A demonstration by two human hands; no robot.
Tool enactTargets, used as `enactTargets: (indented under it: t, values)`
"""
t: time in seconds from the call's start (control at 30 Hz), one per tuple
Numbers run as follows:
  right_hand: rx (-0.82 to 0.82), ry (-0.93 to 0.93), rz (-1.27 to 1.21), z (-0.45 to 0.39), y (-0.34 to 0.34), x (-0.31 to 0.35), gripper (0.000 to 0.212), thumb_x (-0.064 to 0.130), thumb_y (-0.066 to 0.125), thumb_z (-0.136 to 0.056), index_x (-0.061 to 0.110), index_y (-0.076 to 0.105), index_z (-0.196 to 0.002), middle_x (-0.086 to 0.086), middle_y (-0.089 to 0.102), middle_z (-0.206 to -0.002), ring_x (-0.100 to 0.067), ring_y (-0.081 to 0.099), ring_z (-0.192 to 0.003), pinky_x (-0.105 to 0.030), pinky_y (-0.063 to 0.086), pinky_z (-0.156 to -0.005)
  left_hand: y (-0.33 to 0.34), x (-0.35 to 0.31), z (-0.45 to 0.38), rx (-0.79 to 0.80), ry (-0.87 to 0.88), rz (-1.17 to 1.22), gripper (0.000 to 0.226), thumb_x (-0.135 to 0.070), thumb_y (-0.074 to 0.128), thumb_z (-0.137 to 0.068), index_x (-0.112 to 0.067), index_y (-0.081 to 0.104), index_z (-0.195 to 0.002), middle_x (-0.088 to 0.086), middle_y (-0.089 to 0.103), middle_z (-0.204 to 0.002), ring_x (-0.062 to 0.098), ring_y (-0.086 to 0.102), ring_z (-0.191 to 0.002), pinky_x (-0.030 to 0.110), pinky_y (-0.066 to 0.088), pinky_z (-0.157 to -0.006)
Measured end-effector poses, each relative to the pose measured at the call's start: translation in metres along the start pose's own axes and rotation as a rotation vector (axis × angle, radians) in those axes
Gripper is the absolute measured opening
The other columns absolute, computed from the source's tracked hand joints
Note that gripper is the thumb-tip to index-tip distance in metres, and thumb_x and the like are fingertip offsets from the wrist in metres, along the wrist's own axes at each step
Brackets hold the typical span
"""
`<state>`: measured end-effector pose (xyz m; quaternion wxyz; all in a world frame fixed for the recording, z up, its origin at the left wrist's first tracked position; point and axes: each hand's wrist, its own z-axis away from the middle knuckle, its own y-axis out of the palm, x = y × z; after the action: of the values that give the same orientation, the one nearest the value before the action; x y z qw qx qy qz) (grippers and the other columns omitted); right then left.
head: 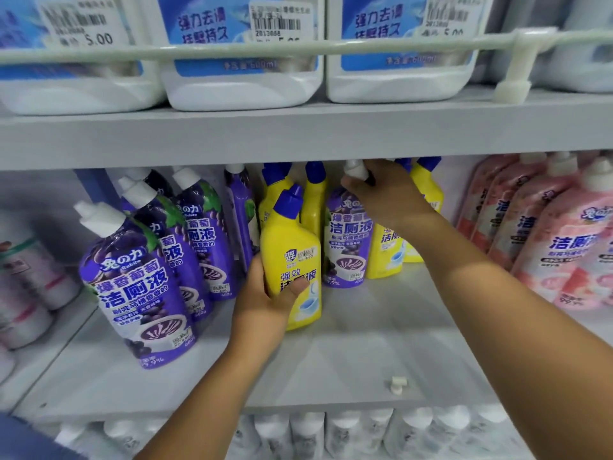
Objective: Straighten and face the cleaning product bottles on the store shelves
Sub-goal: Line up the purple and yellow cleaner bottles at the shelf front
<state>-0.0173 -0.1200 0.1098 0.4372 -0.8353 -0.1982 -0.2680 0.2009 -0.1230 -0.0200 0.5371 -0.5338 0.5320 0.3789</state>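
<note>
Yellow plastic bottle (292,260) stands mid-shelf, the left hand (265,293) wrapped round its lower body, thumb across the label. At two o'clock, the right hand (384,190) clasps the white-capped neck of a purple bottle (345,240). Both bottles look rigid, smooth, probably liquid-heavy; grasping low should steady them best. Grey shelf (365,353) beneath.

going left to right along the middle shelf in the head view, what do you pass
front purple bottle → left hand gripping the front yellow bottle → purple bottle held at its neck by the right hand → pink bottles
</note>
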Motion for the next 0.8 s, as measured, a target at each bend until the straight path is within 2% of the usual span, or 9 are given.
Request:
enactTargets:
  t: [0.07,0.13,0.3,0.37,0.43,0.5,0.6,0.73,0.8]
  values:
    - [-0.066,-0.028,-0.063,0.017,-0.009,0.0,0.003,0.02,0.064,-0.098,0.019,0.061,-0.098,0.008,0.057,-0.08,0.005,0.053,-0.072,-0.006,0.035,-0.062,0.004,-0.006,-0.005,-0.016,-0.007,-0.026,0.043,-0.044,0.081,-0.066,-0.047,0.06,-0.103,-0.025,0.074,-0.1,0.004,0.072,-0.094,0.04,0.059,-0.09]
    - [-0.108,-0.051,-0.131,0.039,-0.018,0.006,0.008,0.017,0.063,-0.098,0.02,0.058,-0.093,0.01,0.053,-0.074,0.012,0.053,-0.068,-0.005,0.034,-0.061,0.011,-0.011,-0.014,-0.024,0.015,-0.057,0.046,-0.053,0.081,-0.06,-0.044,0.059,-0.099,-0.02,0.074,-0.101,0.01,0.072,-0.095,0.044,0.059,-0.089]
    - [-0.053,-0.055,-0.229,0.072,-0.028,0.019,0.001,0.022,0.065,-0.098,0.021,0.064,-0.099,0.014,0.054,-0.075,0.004,0.049,-0.066,-0.009,0.035,-0.062,0.028,-0.014,-0.034,0.06,0.055,-0.104,0.056,-0.059,0.076,-0.065,-0.033,0.059,-0.111,-0.01,0.074,-0.107,0.014,0.071,-0.1,0.046,0.058,-0.091]
    - [-0.019,-0.043,-0.285,0.081,-0.023,0.022,0.002,0.026,0.065,-0.098,0.024,0.065,-0.098,0.013,0.055,-0.075,-0.001,0.048,-0.067,-0.016,0.037,-0.063,0.026,-0.024,-0.021,0.012,0.068,-0.104,0.058,-0.068,0.066,-0.076,-0.029,0.061,-0.119,-0.008,0.071,-0.116,0.012,0.068,-0.106,0.035,0.056,-0.093]
    - [-0.005,-0.04,-0.349,0.088,-0.015,0.031,0.006,0.023,0.065,-0.098,0.028,0.063,-0.096,0.017,0.057,-0.074,0.001,0.051,-0.068,-0.013,0.037,-0.064,0.014,-0.03,0.006,-0.086,0.109,-0.064,0.059,-0.069,0.052,-0.09,-0.023,0.06,-0.126,-0.003,0.066,-0.126,-0.001,0.063,-0.105,0.012,0.05,-0.088]
    - [-0.006,-0.037,-0.427,0.093,-0.002,0.047,0.009,0.019,0.066,-0.097,0.028,0.063,-0.096,0.02,0.058,-0.073,0.005,0.054,-0.069,-0.008,0.038,-0.065,-0.003,-0.035,0.038,-0.018,0.113,0.055,0.05,-0.061,0.056,-0.091,-0.025,0.06,-0.125,-0.006,0.07,-0.121,-0.006,0.065,-0.104,0.011,0.05,-0.087]
    - [0.028,-0.021,-0.532,0.094,0.028,0.077,0.015,0.018,0.069,-0.095,0.029,0.067,-0.105,0.018,0.067,-0.089,0.009,0.059,-0.08,-0.007,0.042,-0.075,-0.028,-0.027,0.062,0.159,0.077,0.061,0.051,-0.025,0.083,-0.081,-0.034,0.056,-0.125,-0.018,0.074,-0.11,0.002,0.071,-0.1,0.016,0.054,-0.082]
    - [0.154,-0.044,-0.579,0.094,0.064,0.109,0.017,0.027,0.071,-0.094,0.033,0.068,-0.109,0.016,0.071,-0.098,0.002,0.064,-0.09,-0.016,0.049,-0.083,-0.076,-0.019,0.065,0.0,0.069,-0.015,0.055,-0.002,0.079,-0.084,-0.034,0.055,-0.123,-0.02,0.073,-0.11,0.007,0.073,-0.099,0.033,0.059,-0.088]
    - [0.213,-0.056,-0.622,0.097,0.076,0.119,0.021,0.029,0.07,-0.094,0.042,0.064,-0.11,0.018,0.072,-0.103,0.001,0.065,-0.097,-0.018,0.051,-0.088,-0.094,-0.019,0.071,-0.018,0.084,-0.011,0.055,-0.003,0.078,-0.084,-0.03,0.054,-0.126,-0.016,0.073,-0.114,0.008,0.072,-0.104,0.032,0.058,-0.091]
